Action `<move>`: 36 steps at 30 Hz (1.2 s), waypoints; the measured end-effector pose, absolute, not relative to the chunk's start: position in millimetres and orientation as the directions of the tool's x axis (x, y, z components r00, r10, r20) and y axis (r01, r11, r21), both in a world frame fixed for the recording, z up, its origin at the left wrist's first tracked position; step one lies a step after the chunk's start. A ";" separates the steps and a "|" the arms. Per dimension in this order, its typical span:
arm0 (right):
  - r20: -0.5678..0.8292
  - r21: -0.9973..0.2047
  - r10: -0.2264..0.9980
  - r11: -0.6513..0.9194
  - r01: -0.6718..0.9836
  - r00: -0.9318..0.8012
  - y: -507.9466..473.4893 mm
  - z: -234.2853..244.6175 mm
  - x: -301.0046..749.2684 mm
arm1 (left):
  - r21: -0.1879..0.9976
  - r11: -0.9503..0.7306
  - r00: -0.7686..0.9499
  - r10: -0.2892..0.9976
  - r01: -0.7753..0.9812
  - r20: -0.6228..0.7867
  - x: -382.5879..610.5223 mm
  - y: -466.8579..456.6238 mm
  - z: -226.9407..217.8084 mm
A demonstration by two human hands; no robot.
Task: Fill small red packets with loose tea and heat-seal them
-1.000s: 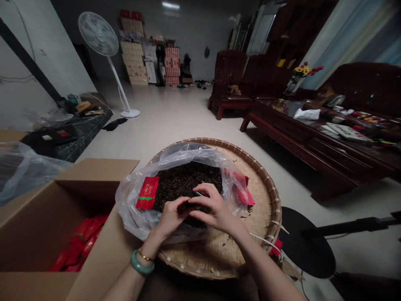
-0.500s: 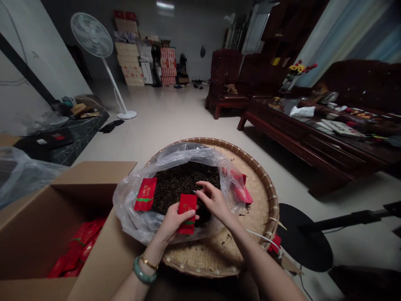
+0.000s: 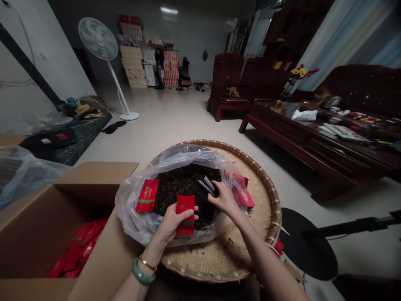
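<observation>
My left hand (image 3: 171, 221) grips a red packet (image 3: 185, 214) with gold lettering and a green band, its thumb across the front. My right hand (image 3: 224, 198) is closed on a small grey two-armed tool (image 3: 207, 186), its arms apart and pointing up and left; its exact kind is unclear. Both hands are over a clear plastic bag (image 3: 131, 223) whose mouth is spread wide around dark, dried tea leaves (image 3: 180, 177). Another red packet (image 3: 147, 195) lies on the leaves' left edge. The bag sits in a round woven bamboo tray (image 3: 262, 192).
An open cardboard box (image 3: 103, 171) at the left holds several red packets (image 3: 77, 246). More red packets (image 3: 246, 190) lie on the tray's right side. A round black stand base (image 3: 308, 246) is on the floor at right. A white fan (image 3: 128, 116) and dark wooden table (image 3: 288, 133) stand farther off.
My right hand has moved right, away from the packet, and the grey two-armed tool now shows in it. My left hand keeps the packet in nearly the same place. The view shifted slightly.
</observation>
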State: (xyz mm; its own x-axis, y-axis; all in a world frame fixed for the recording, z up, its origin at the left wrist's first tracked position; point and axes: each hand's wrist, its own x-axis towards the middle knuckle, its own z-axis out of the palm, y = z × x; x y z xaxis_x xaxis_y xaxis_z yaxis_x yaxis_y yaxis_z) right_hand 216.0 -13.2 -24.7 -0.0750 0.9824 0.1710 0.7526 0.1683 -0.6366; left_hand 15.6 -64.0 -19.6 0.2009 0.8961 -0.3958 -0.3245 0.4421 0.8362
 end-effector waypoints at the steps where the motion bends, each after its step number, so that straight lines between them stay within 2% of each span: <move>1: 0.163 -0.723 0.984 0.168 0.670 -0.071 -11.9 -19.8 221.6 | 0.837 0.440 0.197 0.897 -0.325 -0.395 14.5 -63.5 -20.0; 3: 0.095 -0.855 0.988 0.144 0.499 -0.122 -12.5 -8.3 231.3 | 0.839 0.443 0.200 0.896 -0.317 -0.397 13.0 -61.8 -21.1; 5: 0.044 -0.904 0.969 0.141 0.403 -0.242 -16.5 4.0 236.3 | 0.844 0.450 0.213 0.891 -0.292 -0.401 12.5 -59.5 -22.3; 9: 0.024 -0.893 0.892 0.222 0.390 -0.452 -25.3 22.3 229.9 | 0.881 0.423 0.273 0.891 -0.213 -0.362 13.7 -54.4 -20.8; 13: 0.022 -0.867 0.851 0.277 0.414 -0.525 -25.5 30.2 213.4 | 0.906 0.404 0.318 0.882 -0.126 -0.349 14.6 -51.9 -15.9; 24: -0.003 -0.855 0.877 0.247 0.456 -0.480 -17.5 31.8 201.5 | 0.915 0.390 0.364 0.870 -0.101 -0.331 13.2 -49.2 -21.3; 27: -0.077 -0.913 0.892 0.117 0.391 -0.445 -14.7 30.1 204.6 | 0.907 0.411 0.387 0.855 -0.097 -0.346 13.7 -48.0 -20.1; 30: -0.160 -0.971 0.895 -0.067 0.230 -0.416 -10.8 29.5 212.0 | 0.889 0.447 0.388 0.839 -0.095 -0.381 14.8 -47.8 -18.9; 32: -0.178 -0.979 0.900 -0.121 0.164 -0.397 -9.5 28.2 217.9 | 0.885 0.453 0.374 0.843 -0.106 -0.387 15.9 -48.0 -17.5; 36: -0.145 -0.968 0.906 -0.047 0.247 -0.397 -13.5 21.9 221.7 | 0.894 0.432 0.355 0.859 -0.118 -0.368 17.7 -48.2 -14.1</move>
State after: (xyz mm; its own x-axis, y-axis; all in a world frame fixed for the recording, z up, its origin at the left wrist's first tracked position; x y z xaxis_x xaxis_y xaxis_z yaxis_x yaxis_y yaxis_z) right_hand 221.7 -13.5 21.9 -0.3968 0.9063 -0.1453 0.2470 -0.0470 -0.9679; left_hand 17.7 -48.2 -14.1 0.3551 0.8594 -0.3678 -0.1180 0.4316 0.8943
